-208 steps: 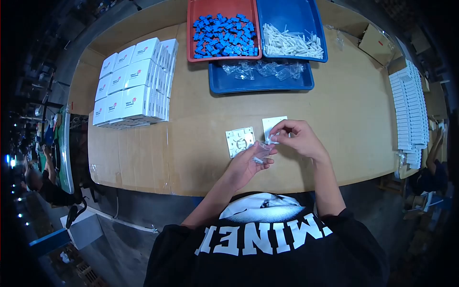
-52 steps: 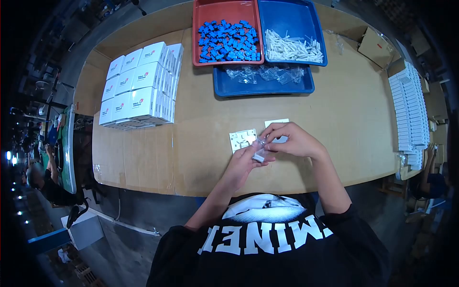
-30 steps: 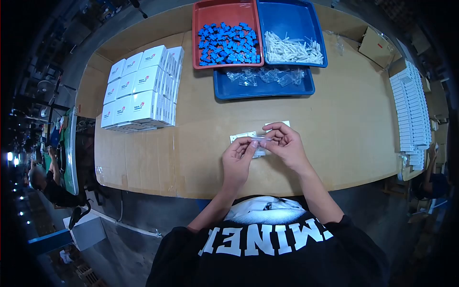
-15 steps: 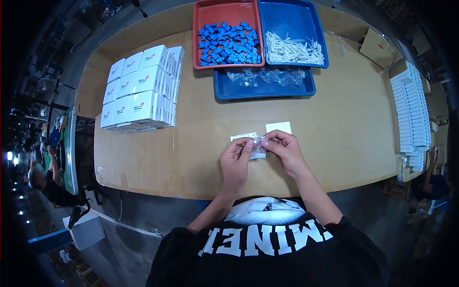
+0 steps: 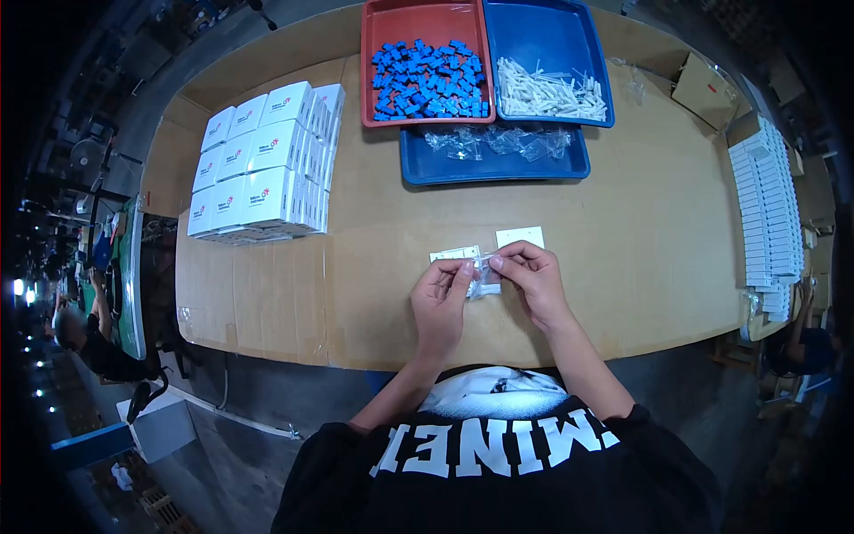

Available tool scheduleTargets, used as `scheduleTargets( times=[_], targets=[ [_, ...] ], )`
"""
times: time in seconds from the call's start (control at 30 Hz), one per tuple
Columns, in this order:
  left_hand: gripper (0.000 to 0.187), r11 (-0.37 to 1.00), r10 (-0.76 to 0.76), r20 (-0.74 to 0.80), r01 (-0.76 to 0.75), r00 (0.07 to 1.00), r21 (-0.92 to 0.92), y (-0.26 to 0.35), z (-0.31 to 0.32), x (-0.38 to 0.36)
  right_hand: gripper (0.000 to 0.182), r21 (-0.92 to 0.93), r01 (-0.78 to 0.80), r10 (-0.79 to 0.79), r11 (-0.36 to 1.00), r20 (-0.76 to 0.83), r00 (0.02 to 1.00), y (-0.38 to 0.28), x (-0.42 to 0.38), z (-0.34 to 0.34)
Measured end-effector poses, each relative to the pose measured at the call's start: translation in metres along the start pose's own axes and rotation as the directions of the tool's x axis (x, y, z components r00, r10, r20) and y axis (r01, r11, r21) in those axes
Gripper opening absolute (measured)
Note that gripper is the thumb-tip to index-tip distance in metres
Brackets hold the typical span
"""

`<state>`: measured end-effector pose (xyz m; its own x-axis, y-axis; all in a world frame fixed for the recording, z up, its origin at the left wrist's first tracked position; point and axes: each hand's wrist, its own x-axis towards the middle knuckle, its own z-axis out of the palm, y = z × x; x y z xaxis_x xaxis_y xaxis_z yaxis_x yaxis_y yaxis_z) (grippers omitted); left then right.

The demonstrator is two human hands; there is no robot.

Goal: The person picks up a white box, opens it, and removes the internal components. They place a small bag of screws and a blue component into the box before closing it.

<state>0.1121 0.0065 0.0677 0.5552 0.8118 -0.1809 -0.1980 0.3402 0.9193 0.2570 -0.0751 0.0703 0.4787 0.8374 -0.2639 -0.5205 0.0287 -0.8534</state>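
Between my two hands is a small clear plastic bag [image 5: 483,279], pinched at both sides; what it holds is too small to make out. My left hand [image 5: 441,298] grips its left edge between thumb and fingers. On the other side my right hand [image 5: 532,276] is closed on its upper right edge. Beneath the bag lies a white plastic piece [image 5: 455,254] with openings in it, partly covered by my fingers. A flat white plate [image 5: 520,236] rests just beyond my right hand.
Stacked white boxes [image 5: 258,169] stand at the left. A red tray [image 5: 366,98] holds blue parts; a blue tray [image 5: 605,89] holds white pieces. Clear bags lie in the lower blue tray [image 5: 498,173]. White pieces [image 5: 765,214] are stacked at the right. Other people work at both sides.
Both hands stay nearly in place with the plastic bag between them. The bag has shifted a little and hangs more visibly between my fingers. The view has moved slightly.
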Motion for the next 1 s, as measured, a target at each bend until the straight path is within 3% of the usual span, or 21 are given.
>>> scheduleTargets(
  times=[0.37, 0.67, 0.77, 1.0],
  targets=[
    [0.01, 0.997, -0.003, 0.029, 0.005, 1.0, -0.072, -0.001, 0.001, -0.002, 0.008, 0.008, 0.067, -0.067, 0.998, 0.077, 0.995, 0.006, 0.001, -0.007],
    [0.01, 0.996, 0.079, 0.023, -0.08, 0.997, 0.045, -0.01, -0.004, -0.003, 0.009, 0.043, 0.011, -0.015, 0.999, 0.092, 0.996, 0.01, 0.0, -0.004],
    [0.01, 0.999, 0.04, 0.002, -0.04, 0.999, 0.021, -0.006, -0.002, -0.002, 0.01, 0.087, -0.01, 0.0, 0.996, 0.113, 0.994, 0.011, 0.001, -0.002],
    [0.015, 1.0, 0.021, 0.061, -0.021, 0.998, 0.003, -0.007, -0.004, -0.002, 0.011, -0.036, 0.014, -0.01, 0.999, 0.116, 0.993, 0.01, 0.001, -0.002]
  ],
)
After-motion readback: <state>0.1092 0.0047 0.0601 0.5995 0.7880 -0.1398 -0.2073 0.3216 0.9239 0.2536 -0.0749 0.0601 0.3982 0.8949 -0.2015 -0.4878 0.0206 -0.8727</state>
